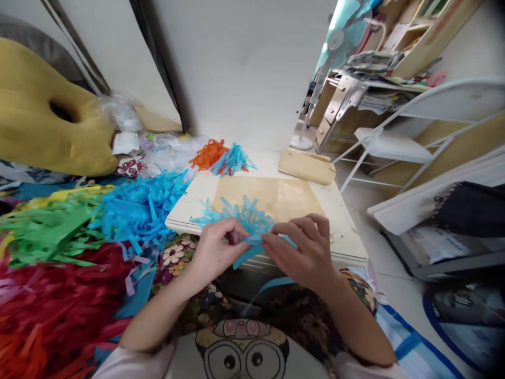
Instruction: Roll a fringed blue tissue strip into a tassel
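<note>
Between my two hands, just over the near edge of a low white table (183,206), is a light blue paper fringe (252,213). My left hand (223,242) pinches its lower strip between thumb and forefinger. From the other side, my right hand (302,245) pinches the same strip, thumb against fingertips, the other fingers curled. The fringe's cut ends spread upward and away over the tabletop. One loose blue strip (276,282) hangs below my right hand above my lap.
An orange fringed bunch (209,154) and a blue one (233,158) lie at the table's back, near a wooden piece (307,164). Heaps of green (51,226), blue (142,205) and red fringe (67,287) fill the left. A white folding chair (394,147) stands right.
</note>
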The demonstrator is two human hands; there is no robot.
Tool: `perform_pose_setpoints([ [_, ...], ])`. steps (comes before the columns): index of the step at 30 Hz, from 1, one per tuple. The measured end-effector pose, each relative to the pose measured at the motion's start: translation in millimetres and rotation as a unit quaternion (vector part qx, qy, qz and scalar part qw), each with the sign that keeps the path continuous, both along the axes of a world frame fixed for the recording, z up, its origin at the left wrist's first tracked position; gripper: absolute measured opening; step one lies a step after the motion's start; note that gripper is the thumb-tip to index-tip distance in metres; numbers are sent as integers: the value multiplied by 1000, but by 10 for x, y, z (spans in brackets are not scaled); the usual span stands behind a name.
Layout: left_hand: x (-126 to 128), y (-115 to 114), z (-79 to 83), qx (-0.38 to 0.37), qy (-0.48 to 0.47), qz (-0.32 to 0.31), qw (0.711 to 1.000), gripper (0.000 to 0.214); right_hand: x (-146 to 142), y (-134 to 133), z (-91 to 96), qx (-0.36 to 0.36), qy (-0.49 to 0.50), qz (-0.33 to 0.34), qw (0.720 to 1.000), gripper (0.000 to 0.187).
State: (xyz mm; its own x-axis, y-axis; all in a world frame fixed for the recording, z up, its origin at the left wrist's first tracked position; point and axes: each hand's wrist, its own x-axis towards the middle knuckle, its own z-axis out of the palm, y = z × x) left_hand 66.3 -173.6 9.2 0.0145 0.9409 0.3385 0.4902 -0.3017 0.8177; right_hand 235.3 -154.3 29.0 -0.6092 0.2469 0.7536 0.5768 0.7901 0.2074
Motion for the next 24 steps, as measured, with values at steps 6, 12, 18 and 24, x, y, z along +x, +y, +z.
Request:
perform_pose_setpoints([
  [6, 46, -24, -2, 43, 8, -111, 993, 21, 64, 52, -6, -55, -2, 21, 998, 8],
  [12, -76, 61, 105, 54, 99, -260, 959, 25, 144, 108, 8, -181, -34, 84, 979, 6],
  [18, -83, 249, 176, 10, 97, -309, 946, 21, 188, 98, 51, -226, 24, 105, 968, 6],
  [24, 8, 291, 174, 85, 89, -335, 934, 19, 221, 81, 31, -246, 43, 78, 965, 9],
])
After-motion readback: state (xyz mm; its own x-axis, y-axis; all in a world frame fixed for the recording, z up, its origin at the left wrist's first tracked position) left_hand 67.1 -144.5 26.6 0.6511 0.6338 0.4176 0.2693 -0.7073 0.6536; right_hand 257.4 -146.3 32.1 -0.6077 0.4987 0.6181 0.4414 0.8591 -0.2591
